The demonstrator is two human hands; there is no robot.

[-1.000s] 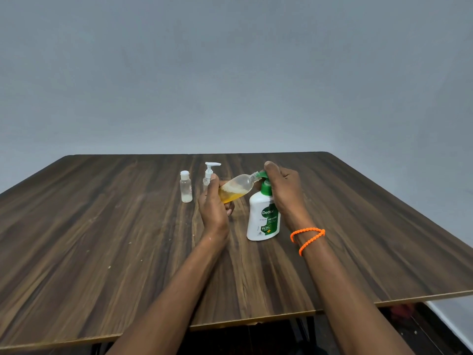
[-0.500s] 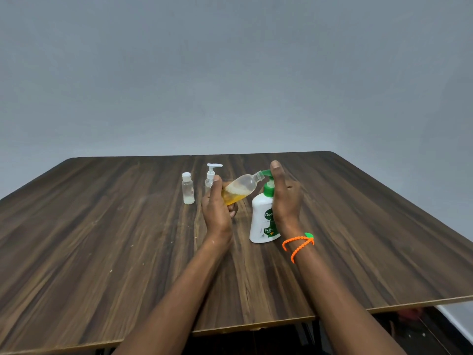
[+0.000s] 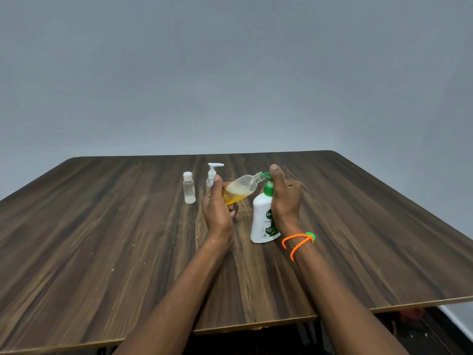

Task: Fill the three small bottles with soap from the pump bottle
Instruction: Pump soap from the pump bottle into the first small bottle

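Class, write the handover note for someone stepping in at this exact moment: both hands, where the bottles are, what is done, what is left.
Left hand grips the tilted clear bottle, its neck held at the green spout of the pump bottle.
Right hand rests its fingers on the pump head; the pump bottle stands on the table.
The held bottle is partly filled with amber soap, foam on top.
The capped small bottle stands to the left with only a whitish layer at its bottom.
The small white-pump bottle stands behind the left hand; its level is hidden.
Left: finish this bottle, then fill the others.
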